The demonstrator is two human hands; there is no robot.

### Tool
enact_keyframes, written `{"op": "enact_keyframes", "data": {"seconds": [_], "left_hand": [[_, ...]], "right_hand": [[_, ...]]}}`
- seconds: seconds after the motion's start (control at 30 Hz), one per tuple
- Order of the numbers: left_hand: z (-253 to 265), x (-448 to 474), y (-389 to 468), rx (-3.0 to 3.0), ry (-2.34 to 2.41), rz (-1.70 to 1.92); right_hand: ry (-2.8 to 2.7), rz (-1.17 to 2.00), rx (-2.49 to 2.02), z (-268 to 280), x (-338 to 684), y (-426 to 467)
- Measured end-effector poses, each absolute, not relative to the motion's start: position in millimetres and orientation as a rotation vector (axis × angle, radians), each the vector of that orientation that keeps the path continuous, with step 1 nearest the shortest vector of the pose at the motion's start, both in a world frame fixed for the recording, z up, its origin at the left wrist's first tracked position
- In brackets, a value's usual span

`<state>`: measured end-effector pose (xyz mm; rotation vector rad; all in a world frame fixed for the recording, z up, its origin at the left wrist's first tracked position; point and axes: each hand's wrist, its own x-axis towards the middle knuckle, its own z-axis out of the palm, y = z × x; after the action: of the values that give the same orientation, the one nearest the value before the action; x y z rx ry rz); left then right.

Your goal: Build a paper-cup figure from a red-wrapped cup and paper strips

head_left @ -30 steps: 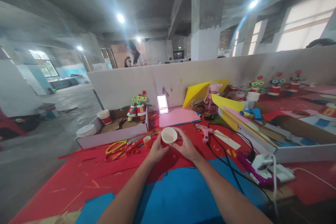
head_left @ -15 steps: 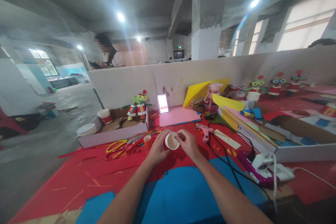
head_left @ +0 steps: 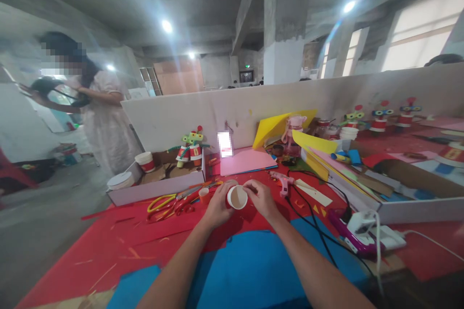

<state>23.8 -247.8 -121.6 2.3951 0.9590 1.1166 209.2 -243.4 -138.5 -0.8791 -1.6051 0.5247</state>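
Note:
A white paper cup (head_left: 238, 198) with a red outer side is tilted so that its open mouth faces me. My left hand (head_left: 219, 203) wraps round the cup's left side. At the right edge of the rim, my right hand (head_left: 260, 199) has its fingers curled and pinched against the cup; its fingertips are partly hidden. Left of the hands lie yellow-handled scissors (head_left: 159, 203), a red-handled pair (head_left: 165, 214) and a small orange cup (head_left: 203, 195). To the right rests a pink glue gun (head_left: 285, 182). Blue sheets (head_left: 250, 260) are spread under my forearms.
A white box (head_left: 159, 190) holds cup-bodied robot figures (head_left: 195, 149) at the left. Another box (head_left: 416, 210) with paper pieces stands at the right, behind a purple power strip (head_left: 348, 236) and loose cables. Beyond the white partition (head_left: 188, 106) stands a person (head_left: 108, 120).
My right fingers have shifted from inside the cup's mouth to its right rim. The person beyond the partition has come nearer on the left, holding a dark object. My left hand stays on the cup.

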Motion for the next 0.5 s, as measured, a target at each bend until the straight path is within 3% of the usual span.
{"op": "enact_keyframes", "data": {"seconds": [0.3,0.5], "left_hand": [[-121,25,-249,2.357,0.93,1.137],[-117,29,-251,2.304,0.842,1.194]], "right_hand": [[-1.654,0.506,-0.843,-135,209,-245],[-1.425,0.799,-0.856,-147,202,-239]]}}
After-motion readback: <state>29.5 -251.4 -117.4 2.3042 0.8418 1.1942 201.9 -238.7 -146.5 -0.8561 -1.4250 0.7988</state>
